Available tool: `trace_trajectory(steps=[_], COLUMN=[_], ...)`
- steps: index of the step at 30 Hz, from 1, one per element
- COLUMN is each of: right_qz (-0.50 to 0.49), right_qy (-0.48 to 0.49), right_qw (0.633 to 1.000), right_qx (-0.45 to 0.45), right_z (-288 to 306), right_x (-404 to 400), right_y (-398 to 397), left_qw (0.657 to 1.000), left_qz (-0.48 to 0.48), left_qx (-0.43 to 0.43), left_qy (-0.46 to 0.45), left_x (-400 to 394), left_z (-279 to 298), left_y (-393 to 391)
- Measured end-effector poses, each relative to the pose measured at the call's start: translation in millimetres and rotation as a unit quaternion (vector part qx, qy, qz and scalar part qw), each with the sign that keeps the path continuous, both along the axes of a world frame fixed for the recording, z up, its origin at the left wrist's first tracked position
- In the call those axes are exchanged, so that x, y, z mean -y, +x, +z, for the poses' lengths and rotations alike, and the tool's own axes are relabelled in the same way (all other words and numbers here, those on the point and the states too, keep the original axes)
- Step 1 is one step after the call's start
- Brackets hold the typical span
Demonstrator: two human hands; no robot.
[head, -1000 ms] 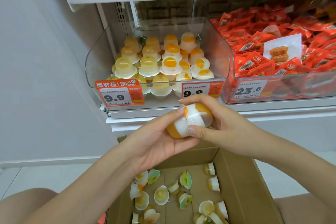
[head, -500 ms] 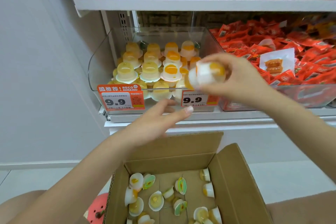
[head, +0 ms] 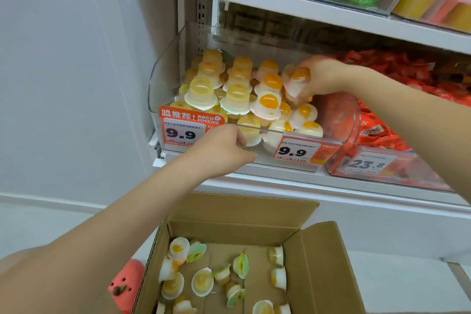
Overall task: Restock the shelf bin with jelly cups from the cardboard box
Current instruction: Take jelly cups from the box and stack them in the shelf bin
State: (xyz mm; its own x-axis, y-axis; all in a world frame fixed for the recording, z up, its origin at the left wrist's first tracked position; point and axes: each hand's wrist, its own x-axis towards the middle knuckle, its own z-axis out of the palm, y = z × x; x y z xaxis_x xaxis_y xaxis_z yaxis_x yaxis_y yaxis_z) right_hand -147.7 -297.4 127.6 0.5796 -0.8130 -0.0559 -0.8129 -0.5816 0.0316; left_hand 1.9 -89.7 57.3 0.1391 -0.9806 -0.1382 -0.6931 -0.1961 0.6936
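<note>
**Plastic jelly cups: light, stiff, slick**

Translucent orange-centred jelly cups (head: 297, 84) sit in our right hand (head: 316, 79), fingers curled round them above the clear shelf bin (head: 165, 76); we judge the flared rim the best hold; domes point up-left. Our left hand (head: 224, 150) steadies the bin's front edge; its grip we cannot tell; more cups wait in the brown cardboard box (head: 321, 262).

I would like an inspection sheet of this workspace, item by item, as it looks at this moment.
Surface: white shelf, floor below.
Job's things: clear shelf bin stacked with jelly cups; open cardboard box with loose cups lying scattered.
Clutter: pink plush toy beside the box.
Grippers: right hand holds jelly cups inside the bin; left hand grips the bin's front edge.
Cables: nothing seen.
Surroundings: price tags; red snack packets in the neighbouring bin.
</note>
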Motion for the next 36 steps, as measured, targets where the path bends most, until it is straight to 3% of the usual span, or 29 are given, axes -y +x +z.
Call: trace_trajectory(steps=[10,16,20,23,25,29,32,36], right_qz=[0.024,-0.001,0.008,0.051,0.093,0.165,0.139,0.078], right_qy=[0.043,0.049,-0.037,-0.137,-0.152,-0.051,0.09,0.228], right_qw=[0.998,0.998,0.997,0.968,0.952,0.953,0.974,0.969], right_qx=[-0.05,-0.036,0.064,0.205,0.25,0.247,0.152,0.05], right_z=[-4,-8,6,0,-22,-98,-164,-251], right_x=[-2,-2,-32,-81,-120,-176,-198,-201], right_y=[6,-2,-25,-50,-65,-81,-83,-76], left_qw=[1.0,0.999,0.999,0.999,0.999,0.991,0.968,0.945], left_qz=[0.01,-0.004,-0.007,-0.023,-0.044,-0.087,-0.108,-0.046], left_qx=[-0.028,-0.026,-0.029,-0.022,-0.003,0.047,0.132,0.187], left_qy=[-0.007,-0.024,-0.022,-0.011,0.009,0.094,0.183,0.263], left_x=[6,4,-4,-9,-14,-30,-45,-63], left_z=[0,-5,-8,-17,-33,-88,-141,-211], left_y=[-6,-4,1,0,-6,-14,-2,17])
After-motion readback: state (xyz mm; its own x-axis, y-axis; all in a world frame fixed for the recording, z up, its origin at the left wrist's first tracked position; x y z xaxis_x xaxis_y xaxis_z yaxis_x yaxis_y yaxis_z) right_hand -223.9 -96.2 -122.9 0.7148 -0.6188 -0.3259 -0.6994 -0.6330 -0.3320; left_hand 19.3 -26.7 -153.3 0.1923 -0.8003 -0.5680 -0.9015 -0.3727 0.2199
